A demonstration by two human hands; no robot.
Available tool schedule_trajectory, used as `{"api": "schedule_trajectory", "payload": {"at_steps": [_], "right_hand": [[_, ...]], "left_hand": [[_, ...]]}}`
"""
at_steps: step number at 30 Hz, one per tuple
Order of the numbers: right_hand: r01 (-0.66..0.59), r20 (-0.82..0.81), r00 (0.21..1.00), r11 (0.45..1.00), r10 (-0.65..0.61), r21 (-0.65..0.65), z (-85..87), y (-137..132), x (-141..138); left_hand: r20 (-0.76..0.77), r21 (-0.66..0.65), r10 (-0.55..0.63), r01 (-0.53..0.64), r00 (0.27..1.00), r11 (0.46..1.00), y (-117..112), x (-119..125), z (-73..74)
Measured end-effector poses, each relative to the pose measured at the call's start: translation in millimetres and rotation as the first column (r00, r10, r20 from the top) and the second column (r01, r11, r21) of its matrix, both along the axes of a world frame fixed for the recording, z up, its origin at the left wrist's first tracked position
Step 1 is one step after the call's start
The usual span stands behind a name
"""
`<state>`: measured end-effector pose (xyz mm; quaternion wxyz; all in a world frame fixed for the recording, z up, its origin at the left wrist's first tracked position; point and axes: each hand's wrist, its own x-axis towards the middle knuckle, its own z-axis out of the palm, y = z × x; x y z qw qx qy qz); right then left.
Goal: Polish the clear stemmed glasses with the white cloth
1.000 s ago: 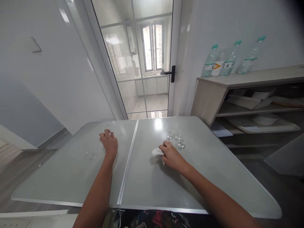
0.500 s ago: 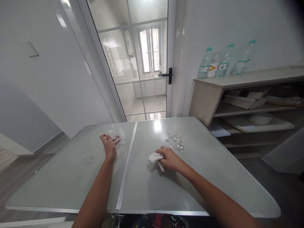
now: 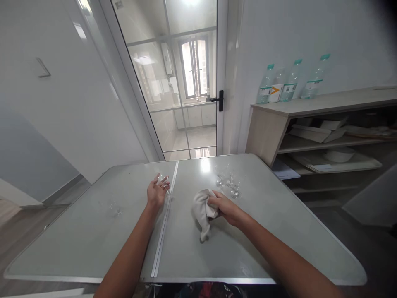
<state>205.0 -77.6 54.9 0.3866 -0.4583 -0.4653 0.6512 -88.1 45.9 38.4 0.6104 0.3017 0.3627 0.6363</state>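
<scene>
My left hand (image 3: 157, 193) is curled round a small clear stemmed glass (image 3: 163, 181), held just above the grey table (image 3: 102, 244) near its centre seam. A white cloth (image 3: 202, 210) hangs from the pinched fingers of my right hand (image 3: 223, 207), lifted a little off the tabletop right of the seam. Just beyond my right hand stand three small clear stemmed glasses (image 3: 228, 181), upright and close together. Another clear glass (image 3: 115, 208) stands alone on the left half of the table.
A glass door with a black handle (image 3: 218, 100) stands behind the table. To the right is a wooden shelf unit (image 3: 313, 124) with several water bottles (image 3: 288, 85) on top. A white wall runs along the left.
My left hand has picked up the glass from the far left and carried it rightward to the seam. My right hand has lifted the cloth off the table, so it hangs unfolded.
</scene>
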Motion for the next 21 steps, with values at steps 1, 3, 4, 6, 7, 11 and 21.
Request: {"api": "schedule_trajectory", "payload": {"at_steps": [1,3,4,6,7,11,21], "right_hand": [[-0.002,-0.015,1.0,1.0,0.002,-0.02,1.1,0,0],[0.012,0.018,1.0,1.0,-0.012,-0.007,1.7,-1,0],[0.025,0.049,0.998,0.999,-0.026,0.026,1.0,-1,0],[0.054,0.103,0.993,0.993,-0.064,0.105,-2.1,-1,-1],[0.068,0.118,0.989,0.988,-0.084,0.135,-4.1,0,-1],[0.141,0.14,0.976,0.972,-0.169,0.187,-11.5,5,-2],[0.149,0.198,0.962,0.968,-0.189,0.201,-8.9,7,1]], "left_hand": [[-0.013,0.02,-0.011,0.011,1.0,1.0,-1,4,0.1],[-0.069,0.062,-0.015,0.019,0.998,0.998,-4,11,0.0],[-0.11,0.081,-0.01,0.019,0.994,0.997,-6,15,-0.2],[-0.211,0.129,0.012,0.016,0.977,0.991,-9,22,-1.4],[-0.263,0.159,0.022,0.021,0.964,0.987,-12,25,-2.2],[-0.42,0.278,0.065,0.06,0.905,0.959,-20,33,-6.8],[-0.602,0.387,0.164,0.106,0.782,0.916,-28,38,-12.3]]}}
